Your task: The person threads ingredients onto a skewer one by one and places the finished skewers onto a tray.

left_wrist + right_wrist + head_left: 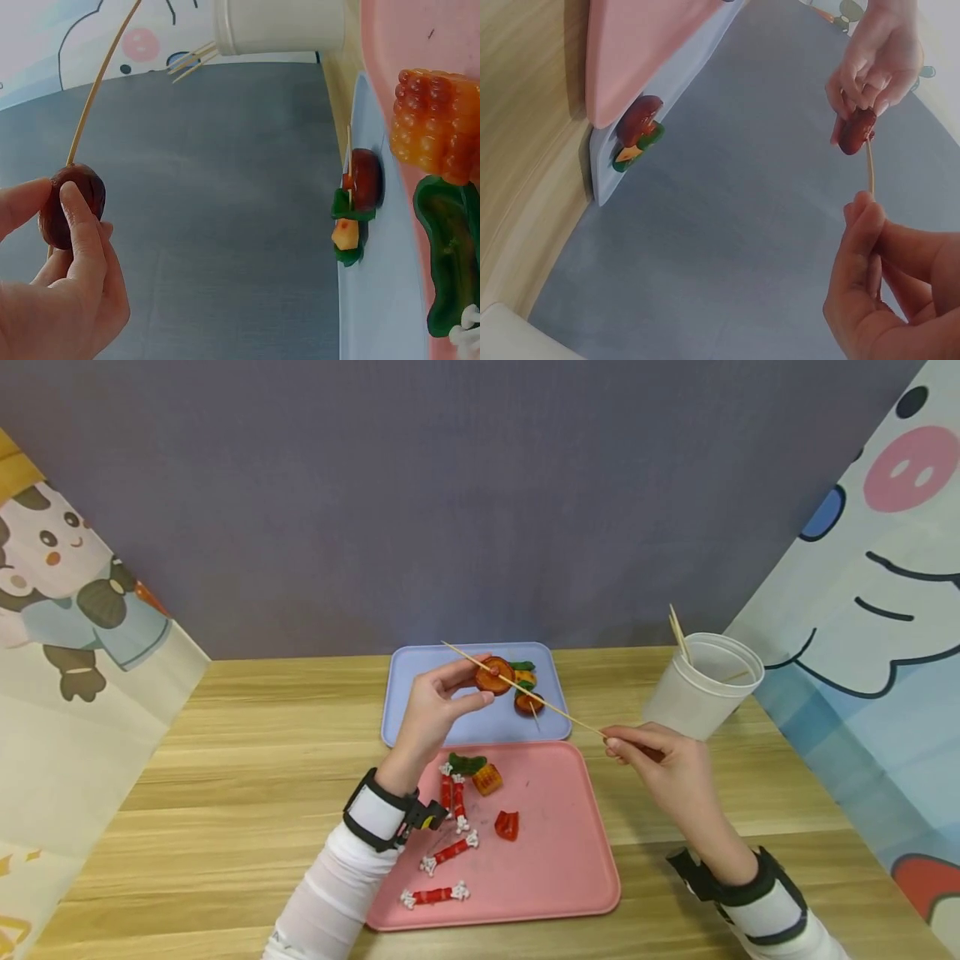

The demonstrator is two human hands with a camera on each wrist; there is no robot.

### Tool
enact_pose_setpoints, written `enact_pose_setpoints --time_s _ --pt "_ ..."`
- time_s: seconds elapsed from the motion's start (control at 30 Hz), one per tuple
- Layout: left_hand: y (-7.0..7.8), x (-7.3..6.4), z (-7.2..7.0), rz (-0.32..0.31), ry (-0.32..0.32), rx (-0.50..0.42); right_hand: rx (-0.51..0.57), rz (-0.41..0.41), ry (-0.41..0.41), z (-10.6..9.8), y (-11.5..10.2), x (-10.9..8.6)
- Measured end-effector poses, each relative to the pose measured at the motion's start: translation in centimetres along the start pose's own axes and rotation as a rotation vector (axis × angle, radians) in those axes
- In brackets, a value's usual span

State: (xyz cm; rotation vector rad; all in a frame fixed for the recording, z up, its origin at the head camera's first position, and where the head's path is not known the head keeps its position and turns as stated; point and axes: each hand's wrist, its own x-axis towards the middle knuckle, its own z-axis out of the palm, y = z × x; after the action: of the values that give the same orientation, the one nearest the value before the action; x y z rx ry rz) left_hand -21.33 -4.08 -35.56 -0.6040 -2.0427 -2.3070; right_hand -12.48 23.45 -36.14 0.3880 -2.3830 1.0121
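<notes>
In the head view my left hand (442, 697) pinches a round reddish-brown toy mushroom (489, 683) above the blue tray (405, 693). A thin bamboo skewer (558, 710) runs across the mushroom's flat face at its small central stub, its tip showing beyond on the left. The fingertips of my right hand (663, 764) pinch the skewer's other end. The left wrist view shows thumb and fingers round the mushroom (79, 206). On the blue tray lies a finished-looking skewer of toy food (527, 689), with green, yellow and brown pieces.
A pink tray (555, 877) nearer me carries several red toy sticks with white ends (450, 852), a toy corn piece (487, 779), a green pepper piece (467, 764) and a red piece (507, 825). A white tub (693, 693) with skewers stands at right, before the grey wall (450, 510).
</notes>
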Motion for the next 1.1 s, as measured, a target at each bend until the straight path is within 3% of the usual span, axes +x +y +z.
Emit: enact_pose_setpoints --time_s 0.13,0.37,0.47,0.53,0.83,1.1 --pt "-0.2 -0.1 0.2 -0.003 0.012 -0.015 0.020 0.003 0.013 0.2 -0.2 0.0" --pt "-0.9 -0.5 1.6 -0.014 -0.067 0.008 0.080 0.035 0.002 0.7 -2.0 0.1" --pt "-1.0 -0.6 2.0 -0.017 -0.066 -0.013 0.071 0.050 0.002 0.9 -1.8 0.1" --pt "-1.0 -0.6 2.1 -0.019 -0.063 -0.020 0.073 0.046 0.006 1.0 -1.0 -0.1" --pt "-1.0 -0.7 2.4 -0.034 -0.091 0.012 0.069 0.025 0.023 1.6 -1.5 0.5" --pt "-0.8 -0.8 2.0 -0.060 -0.068 0.017 0.066 0.004 0.043 2.0 -1.6 0.8"
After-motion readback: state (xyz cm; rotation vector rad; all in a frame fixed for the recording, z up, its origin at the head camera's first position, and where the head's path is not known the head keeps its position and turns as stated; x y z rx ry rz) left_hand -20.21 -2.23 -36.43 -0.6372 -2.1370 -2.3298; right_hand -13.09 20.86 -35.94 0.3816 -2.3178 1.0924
